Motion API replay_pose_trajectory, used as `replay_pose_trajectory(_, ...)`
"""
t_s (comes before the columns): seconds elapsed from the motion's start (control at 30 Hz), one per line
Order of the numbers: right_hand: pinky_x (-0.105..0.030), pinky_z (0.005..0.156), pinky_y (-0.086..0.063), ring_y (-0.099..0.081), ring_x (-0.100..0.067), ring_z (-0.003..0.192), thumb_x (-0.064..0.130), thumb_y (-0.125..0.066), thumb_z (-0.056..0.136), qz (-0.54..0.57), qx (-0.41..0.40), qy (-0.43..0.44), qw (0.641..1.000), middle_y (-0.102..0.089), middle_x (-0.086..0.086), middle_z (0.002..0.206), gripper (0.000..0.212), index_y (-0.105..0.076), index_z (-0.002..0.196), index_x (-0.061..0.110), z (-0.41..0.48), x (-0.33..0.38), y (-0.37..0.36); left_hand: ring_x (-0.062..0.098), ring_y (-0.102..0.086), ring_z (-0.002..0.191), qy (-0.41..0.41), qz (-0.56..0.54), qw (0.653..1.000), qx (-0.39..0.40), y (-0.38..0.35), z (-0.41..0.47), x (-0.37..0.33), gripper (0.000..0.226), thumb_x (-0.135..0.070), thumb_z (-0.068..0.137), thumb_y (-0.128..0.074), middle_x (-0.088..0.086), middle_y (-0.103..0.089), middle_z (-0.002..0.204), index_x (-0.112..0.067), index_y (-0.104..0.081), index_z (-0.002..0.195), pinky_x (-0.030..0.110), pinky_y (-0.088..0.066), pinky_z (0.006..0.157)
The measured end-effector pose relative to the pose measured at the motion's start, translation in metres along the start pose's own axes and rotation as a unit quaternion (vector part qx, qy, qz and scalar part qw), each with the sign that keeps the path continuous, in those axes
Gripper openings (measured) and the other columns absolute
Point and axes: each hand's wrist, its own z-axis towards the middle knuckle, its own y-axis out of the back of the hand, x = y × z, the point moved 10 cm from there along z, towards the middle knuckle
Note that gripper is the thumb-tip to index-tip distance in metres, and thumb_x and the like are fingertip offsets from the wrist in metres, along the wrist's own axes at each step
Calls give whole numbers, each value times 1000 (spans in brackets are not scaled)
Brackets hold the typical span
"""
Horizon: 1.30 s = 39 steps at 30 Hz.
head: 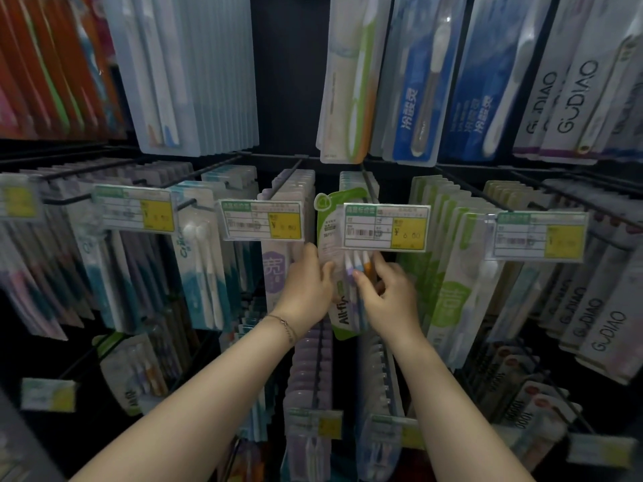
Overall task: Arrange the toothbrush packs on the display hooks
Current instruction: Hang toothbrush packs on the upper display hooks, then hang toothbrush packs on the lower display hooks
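You're gripping the green toothbrush pack (342, 318) in left hand (308, 287) and right hand (391, 293), hanging it; next move is likely needing its hole threaded onto the hook (368, 184).

Grey-white card packs (577, 99): "GUDIAO"; blue card packs (414, 113): "冷酸灵". Green-and-white toothbrush pack (343, 316): "All-", rest unclear. White-and-yellow price tag (386, 226): "¥6.60".

**Dark display wall, dim light**

A black back panel (288, 81) fills the gap between the hanging rows — matte and unlit. A black crossbar (275, 156) runs across it, and black wire display hooks (69, 199) jut forward from it. Price labels (386, 226) in clear holders, white with yellow patches, catch the light — the lower tiers sink into shadow.
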Motion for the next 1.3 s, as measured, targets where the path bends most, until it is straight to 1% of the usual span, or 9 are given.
replay_pose_trajectory(0.17,-7,59,-33,-46,-2,68,26,-56,95,-9,-5,0,1000,-48,-1,87,37,-56,131,18,-1,4,3,26,-70,75,9,-12,1000,26,5,-1,-3,18,-25,100,-46,13,-63,105,-10,-46,110,46,-60,66)
replay_pose_trajectory(0.37,-5,64,-36,-52,-11,76,26,-56,96,1,-6,-17,1000,-52,-6,91,38,-55,134,23,2,1,5,25,-71,75,15,-14,999,31,8,-2,-7,17,-24,99,-48,12,-59,112,-11,-46,110,42,-61,62)
replay_pose_trajectory(0.5,-25,81,-43,-56,-21,96,26,-55,96,23,26,-34,999,-56,-11,104,41,-52,137,20,3,-3,-4,20,-71,66,9,-5,1000,22,10,-8,-11,13,-21,100,-46,11,-60,105,-10,-44,103,36,-60,57)
replay_pose_trajectory(0.63,-26,90,-42,-54,-17,104,27,-54,97,40,69,-57,995,-57,-10,115,46,-46,142,18,9,-9,-10,22,-70,70,1,-2,1000,16,12,-12,-17,10,-20,100,-47,11,-58,106,-12,-43,103,33,-60,56)
replay_pose_trajectory(0.73,-24,88,-39,-54,-19,106,27,-51,98,33,93,-58,993,-55,-10,116,47,-43,144,19,11,-12,-13,22,-71,66,4,-13,1000,21,8,-17,-22,6,-19,100,-45,10,-59,99,-13,-43,99,31,-59,55)
replay_pose_trajectory(0.9,-24,86,-37,-53,-21,100,28,-50,98,13,79,-46,996,-50,-10,106,45,-44,143,26,10,-10,-4,25,-72,69,48,-80,995,31,1,-13,-13,10,-14,100,-46,9,-59,105,-8,-44,107,41,-61,64)
replay_pose_trajectory(1.07,-26,86,-38,-51,-20,97,29,-49,99,-22,97,-38,994,-45,-6,104,48,-39,145,26,2,-2,-8,21,-71,68,97,-191,976,43,-5,-21,5,13,-11,100,-46,8,-63,103,-18,-47,111,28,-59,56)
replay_pose_trajectory(1.17,-27,88,-40,-49,-13,95,29,-53,97,33,82,-62,994,-48,-2,106,45,-45,141,26,-7,-9,-10,22,-72,67,103,-163,980,48,-4,-24,13,7,-15,99,-48,11,-64,103,-19,-47,105,31,-60,60)
replay_pose_trajectory(1.3,-22,73,-42,-52,-6,81,31,-59,92,68,63,-79,993,-61,3,106,36,-54,128,25,-20,-16,-6,22,-71,60,104,-153,981,64,-2,-31,14,4,-16,98,-50,13,-64,99,-14,-47,97,30,-60,57)
